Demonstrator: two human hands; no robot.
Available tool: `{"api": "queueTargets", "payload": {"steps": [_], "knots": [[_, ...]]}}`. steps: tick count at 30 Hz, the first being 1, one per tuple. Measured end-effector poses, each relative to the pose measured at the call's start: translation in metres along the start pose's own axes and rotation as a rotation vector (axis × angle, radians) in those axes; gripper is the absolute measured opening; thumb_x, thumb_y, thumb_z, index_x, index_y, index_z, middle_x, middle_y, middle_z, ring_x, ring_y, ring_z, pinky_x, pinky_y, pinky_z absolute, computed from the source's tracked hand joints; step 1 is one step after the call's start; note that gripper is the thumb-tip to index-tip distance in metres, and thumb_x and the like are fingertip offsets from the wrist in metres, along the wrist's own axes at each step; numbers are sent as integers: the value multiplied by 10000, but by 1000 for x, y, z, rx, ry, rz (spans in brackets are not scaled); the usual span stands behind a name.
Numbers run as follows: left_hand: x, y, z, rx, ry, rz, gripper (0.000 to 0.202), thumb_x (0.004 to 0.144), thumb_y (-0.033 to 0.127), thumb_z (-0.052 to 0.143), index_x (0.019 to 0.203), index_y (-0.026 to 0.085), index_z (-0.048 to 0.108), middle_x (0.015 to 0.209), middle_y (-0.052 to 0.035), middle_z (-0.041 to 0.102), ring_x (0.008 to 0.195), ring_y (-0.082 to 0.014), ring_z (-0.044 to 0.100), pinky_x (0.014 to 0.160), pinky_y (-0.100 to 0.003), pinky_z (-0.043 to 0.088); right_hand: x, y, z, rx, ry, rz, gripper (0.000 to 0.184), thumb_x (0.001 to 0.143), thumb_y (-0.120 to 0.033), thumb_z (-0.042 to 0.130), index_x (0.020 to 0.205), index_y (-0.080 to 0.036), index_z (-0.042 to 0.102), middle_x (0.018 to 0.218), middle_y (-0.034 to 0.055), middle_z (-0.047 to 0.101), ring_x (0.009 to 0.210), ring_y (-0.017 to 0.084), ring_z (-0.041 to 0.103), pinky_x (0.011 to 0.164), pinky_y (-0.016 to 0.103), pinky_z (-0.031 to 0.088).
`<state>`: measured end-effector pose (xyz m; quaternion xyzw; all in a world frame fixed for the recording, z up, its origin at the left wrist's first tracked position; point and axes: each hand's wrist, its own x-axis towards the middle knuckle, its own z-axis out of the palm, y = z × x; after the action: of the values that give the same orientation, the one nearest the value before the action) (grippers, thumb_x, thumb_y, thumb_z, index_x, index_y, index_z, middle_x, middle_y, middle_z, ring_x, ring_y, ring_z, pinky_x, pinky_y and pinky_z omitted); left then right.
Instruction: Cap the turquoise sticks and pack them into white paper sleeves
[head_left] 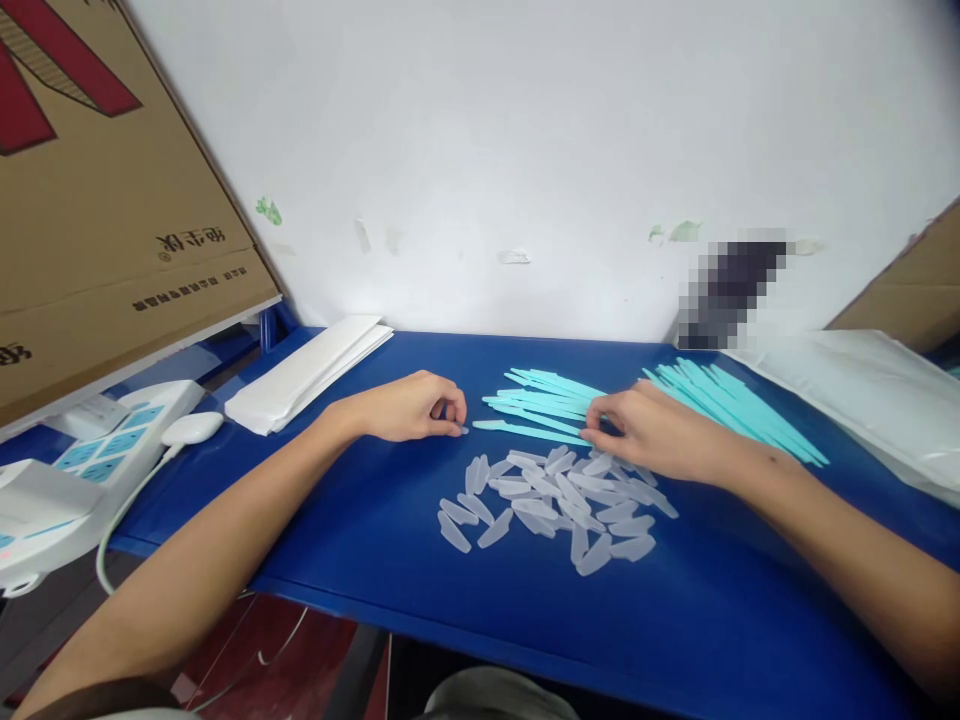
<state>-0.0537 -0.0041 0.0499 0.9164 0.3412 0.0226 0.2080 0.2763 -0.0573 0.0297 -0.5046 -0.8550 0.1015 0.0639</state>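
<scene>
My left hand (pixel 412 406) is closed in a pinch, and a small translucent blade cap (pixel 464 430) shows at its fingertips. The thumb and fingers of my right hand (pixel 649 428) close on the near end of a slim turquoise eyebrow razor (pixel 525 431), whose other end points toward my left hand. Behind that one lies a loose group of similar turquoise razors (pixel 547 395). In front of both hands spreads a heap of translucent caps (pixel 574 490). Part of the heap is hidden under my right hand.
A second bundle of turquoise razors (pixel 750 410) lies right of my right hand. Folded white paper (pixel 307 370) rests at the back left, near a power strip (pixel 112 445) with a white plug and cable (pixel 192 429). A white plastic bag (pixel 877 385) lies at right. Cardboard (pixel 112 200) leans at left.
</scene>
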Motion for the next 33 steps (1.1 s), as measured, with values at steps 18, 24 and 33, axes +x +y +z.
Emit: {"api": "queueTargets", "payload": {"steps": [18,24,33], "knots": [[6,-16,7,147,143,55,277,976,267,541,1036,161,790,1021,-108,736,858,-187,687,774,-311,521,-1,6,-2,49,-100,72,213,968,-359,478,881,-229,621,600,-16,578,529,146,484,514,289,315],[3,-11,3,236,96,56,235,955,246,579,1007,185,800,1005,-94,763,899,-218,702,817,-346,496,-6,9,3,53,-3,-7,232,997,-377,434,865,-228,555,808,31,654,636,165,552,623,320,378],[8,-7,6,-65,49,-157,258,872,387,685,952,150,750,833,-56,709,723,-162,621,631,-266,438,-7,1,-3,136,175,42,258,995,-428,447,881,-230,567,565,-30,582,507,146,500,569,311,359]]}}
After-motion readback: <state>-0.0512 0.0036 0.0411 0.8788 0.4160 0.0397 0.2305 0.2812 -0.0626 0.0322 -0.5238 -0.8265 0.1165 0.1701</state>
